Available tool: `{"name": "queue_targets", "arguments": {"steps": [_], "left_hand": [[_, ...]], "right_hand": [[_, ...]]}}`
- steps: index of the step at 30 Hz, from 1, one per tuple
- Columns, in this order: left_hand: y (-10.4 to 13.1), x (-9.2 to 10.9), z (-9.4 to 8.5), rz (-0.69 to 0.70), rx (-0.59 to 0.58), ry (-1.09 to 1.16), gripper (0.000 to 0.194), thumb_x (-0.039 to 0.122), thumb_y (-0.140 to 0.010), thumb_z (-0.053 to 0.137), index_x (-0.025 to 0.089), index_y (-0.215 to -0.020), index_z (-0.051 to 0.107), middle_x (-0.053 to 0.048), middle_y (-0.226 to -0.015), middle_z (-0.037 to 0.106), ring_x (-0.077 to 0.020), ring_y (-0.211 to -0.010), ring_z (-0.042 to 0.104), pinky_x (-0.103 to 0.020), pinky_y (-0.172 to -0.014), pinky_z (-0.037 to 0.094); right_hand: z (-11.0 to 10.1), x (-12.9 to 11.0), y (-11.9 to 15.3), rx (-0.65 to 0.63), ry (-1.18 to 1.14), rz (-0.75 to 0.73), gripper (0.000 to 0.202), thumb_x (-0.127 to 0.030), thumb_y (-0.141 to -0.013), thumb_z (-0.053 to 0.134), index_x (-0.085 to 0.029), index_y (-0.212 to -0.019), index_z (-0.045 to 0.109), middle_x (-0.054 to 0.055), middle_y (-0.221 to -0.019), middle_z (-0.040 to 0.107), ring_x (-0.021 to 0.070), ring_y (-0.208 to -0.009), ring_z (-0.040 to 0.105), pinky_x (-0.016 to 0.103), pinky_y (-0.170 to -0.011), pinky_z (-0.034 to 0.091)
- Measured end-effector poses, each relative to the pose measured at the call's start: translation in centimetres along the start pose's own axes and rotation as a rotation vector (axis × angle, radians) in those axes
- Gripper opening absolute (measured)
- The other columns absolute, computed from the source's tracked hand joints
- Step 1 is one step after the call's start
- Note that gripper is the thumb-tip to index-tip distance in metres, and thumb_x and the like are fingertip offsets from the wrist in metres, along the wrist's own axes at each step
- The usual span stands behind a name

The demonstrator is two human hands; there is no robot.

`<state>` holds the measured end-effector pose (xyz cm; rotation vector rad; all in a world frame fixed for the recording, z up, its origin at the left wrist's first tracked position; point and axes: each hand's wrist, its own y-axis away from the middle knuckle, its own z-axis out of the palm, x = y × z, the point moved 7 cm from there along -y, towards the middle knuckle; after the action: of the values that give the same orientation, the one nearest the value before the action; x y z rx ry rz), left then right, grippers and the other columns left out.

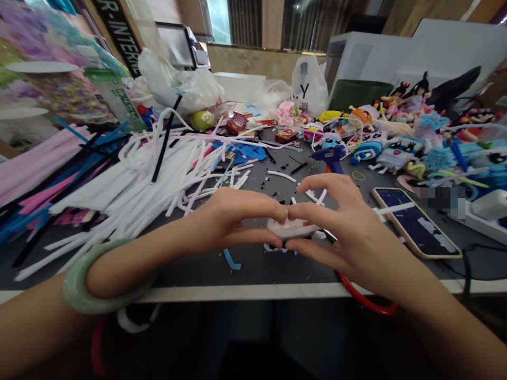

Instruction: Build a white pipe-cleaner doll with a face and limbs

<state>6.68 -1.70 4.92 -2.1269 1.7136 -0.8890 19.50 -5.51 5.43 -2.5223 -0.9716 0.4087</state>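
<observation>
A small white fuzzy piece (293, 228), rounded at its edge and with a bit of red on top, sits between my two hands above the front of the table. My left hand (237, 216) pinches its left end between thumb and forefinger. From the other side, my right hand (336, 221) grips it the same way, the remaining fingers curled above. The two forefinger tips almost meet over the piece. Behind my right hand lies a blue glue gun (330, 154). Under the right wrist, a red curved handle (368, 298) juts past the table edge.
White pipe cleaners (130, 184) lie heaped at left, with pink, blue and black ones beside them. A phone (415, 221) lies at right near a white power strip (481, 221). Several small plush dolls (400, 150) crowd the back right. Plastic bags (178, 79) stand at the back.
</observation>
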Motion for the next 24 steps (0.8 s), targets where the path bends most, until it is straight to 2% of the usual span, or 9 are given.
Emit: {"name": "queue_targets", "arguments": {"steps": [9,16,24], "left_hand": [[0.1,-0.1,0.0,0.014,0.008,0.004,0.021,0.036,-0.086,0.065,0.016,-0.094,0.066,-0.006,-0.09,0.074,-0.0131,-0.081,0.071,-0.017,-0.073,0.054],[-0.1,0.2,-0.2,0.051,0.043,-0.022,0.019,0.034,-0.085,0.066,0.015,-0.089,0.066,-0.007,-0.089,0.075,-0.0111,-0.08,0.071,-0.014,-0.074,0.053],[0.1,0.0,-0.1,0.062,0.065,-0.029,0.018,0.032,-0.084,0.068,0.014,-0.088,0.067,-0.009,-0.092,0.075,-0.0107,-0.08,0.071,-0.013,-0.074,0.053]], "right_hand": [[0.2,0.1,-0.1,-0.007,-0.017,0.001,0.028,-0.034,-0.091,0.056,-0.026,-0.118,0.061,0.011,-0.124,0.047,0.0247,-0.121,0.043,0.042,-0.102,0.039],[0.5,0.1,0.0,-0.002,0.006,0.0,0.03,-0.034,-0.091,0.056,-0.026,-0.12,0.06,0.012,-0.125,0.047,0.0257,-0.121,0.043,0.044,-0.102,0.039],[0.4,-0.9,-0.1,0.065,0.134,-0.057,0.027,-0.031,-0.09,0.058,-0.017,-0.112,0.066,0.015,-0.12,0.053,0.0308,-0.118,0.045,0.049,-0.1,0.04]]}}
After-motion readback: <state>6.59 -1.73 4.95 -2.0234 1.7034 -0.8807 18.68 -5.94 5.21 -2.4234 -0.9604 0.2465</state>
